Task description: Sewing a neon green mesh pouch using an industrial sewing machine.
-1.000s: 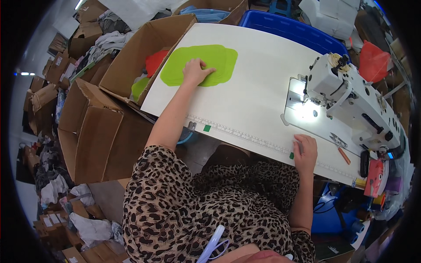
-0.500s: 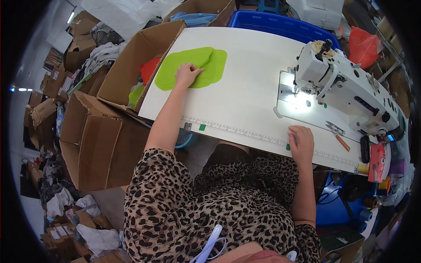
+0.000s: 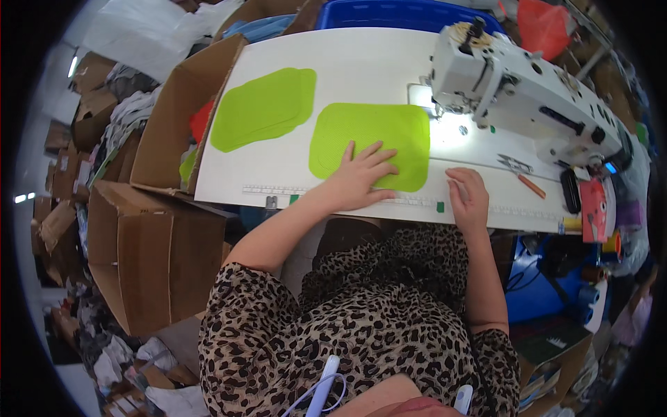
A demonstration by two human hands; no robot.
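Note:
A lime-green fabric panel with rounded corners lies flat on the white sewing table, its right edge close to the lit needle area of the sewing machine. Spread over the panel's lower part is my left hand, fingers apart and palm down. My right hand rests at the table's front edge, right of the panel, with its fingers loosely bent and nothing seen in them. Farther left, more green panels lie overlapped in a small stack.
Thread snips and an orange-handled tool lie at the right. A ruler strip runs along the front edge. An open cardboard box adjoins the table's left side; a blue bin stands behind.
My left hand has left the stack and moved right with one green panel, which now lies flat beside the machine. My right hand stays near the front edge. The whole view has shifted slightly.

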